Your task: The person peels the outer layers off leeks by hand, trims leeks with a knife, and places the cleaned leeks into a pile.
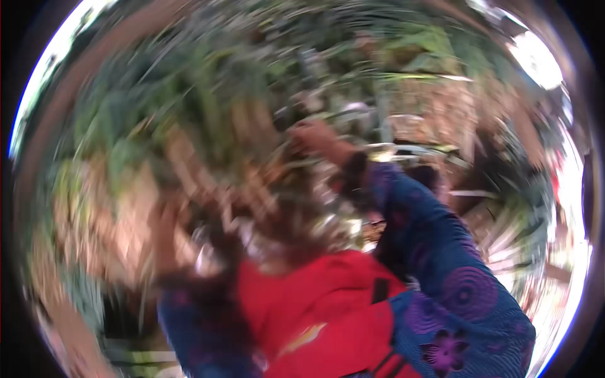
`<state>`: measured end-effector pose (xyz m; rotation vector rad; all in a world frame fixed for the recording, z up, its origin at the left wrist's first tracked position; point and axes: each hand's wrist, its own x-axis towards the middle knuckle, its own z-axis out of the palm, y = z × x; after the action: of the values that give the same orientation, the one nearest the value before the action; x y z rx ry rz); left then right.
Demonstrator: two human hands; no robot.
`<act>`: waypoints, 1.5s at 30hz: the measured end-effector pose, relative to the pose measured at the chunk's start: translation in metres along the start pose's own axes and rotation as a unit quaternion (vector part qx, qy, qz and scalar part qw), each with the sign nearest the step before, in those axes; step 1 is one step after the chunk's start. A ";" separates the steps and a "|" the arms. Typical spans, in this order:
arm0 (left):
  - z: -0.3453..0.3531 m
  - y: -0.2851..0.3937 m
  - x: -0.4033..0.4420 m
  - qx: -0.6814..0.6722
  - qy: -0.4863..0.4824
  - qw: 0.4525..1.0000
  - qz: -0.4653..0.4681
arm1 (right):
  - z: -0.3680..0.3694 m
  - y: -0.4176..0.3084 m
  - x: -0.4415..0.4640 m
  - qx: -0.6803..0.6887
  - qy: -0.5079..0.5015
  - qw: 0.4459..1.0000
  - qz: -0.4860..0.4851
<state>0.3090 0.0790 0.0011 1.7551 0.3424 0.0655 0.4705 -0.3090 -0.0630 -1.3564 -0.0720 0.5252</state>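
Observation:
The whole view is smeared by motion. My right hand [318,140] reaches forward at the middle, its fingers curled together beside the long green leaves. What they hold, if anything, is too blurred to name. My left hand [166,228] is lower on the left, in front of pale brown bundled stalks [129,217]. Its fingers are too smeared to show whether they grip anything. Leafy green bundles with pale lower ends [195,113] spread in front of both hands.
A reddish-brown block-like stack [435,110] stands at the right, with yellow-green leaves [422,47] above it. Pale leaf strips [504,242] lie farther right. A brown beam-like edge [94,60] curves along the upper left. A red garment [321,309] covers my front.

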 end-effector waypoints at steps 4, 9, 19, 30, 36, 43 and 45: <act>-0.040 -0.009 0.020 -0.097 0.148 0.984 0.002 | 0.099 0.007 -0.002 -0.081 0.019 0.988 0.129; -0.043 0.013 0.025 -0.195 0.185 0.963 0.034 | 0.162 0.081 0.034 -0.033 -0.031 0.985 0.165; -0.052 0.024 0.015 -0.243 0.260 0.934 0.027 | 0.262 0.176 0.135 -0.029 -0.045 0.987 0.148; -0.046 0.030 0.017 -0.251 0.257 0.933 -0.024 | 0.311 0.195 0.167 0.000 0.075 0.963 0.259; -0.042 0.027 0.019 -0.264 0.253 0.929 -0.050 | 0.320 0.165 0.179 0.224 -0.087 0.941 0.238; -0.035 0.031 0.023 -0.282 0.243 0.925 -0.073 | 0.301 0.143 0.201 0.228 -0.124 0.935 0.243; -0.032 0.023 0.025 -0.283 0.236 0.927 -0.064 | 0.296 0.131 0.184 0.197 -0.112 0.942 0.249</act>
<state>0.3298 0.1120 0.0265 1.1222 0.7113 0.4552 0.4892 0.0489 -0.1643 -0.9086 0.1891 1.0606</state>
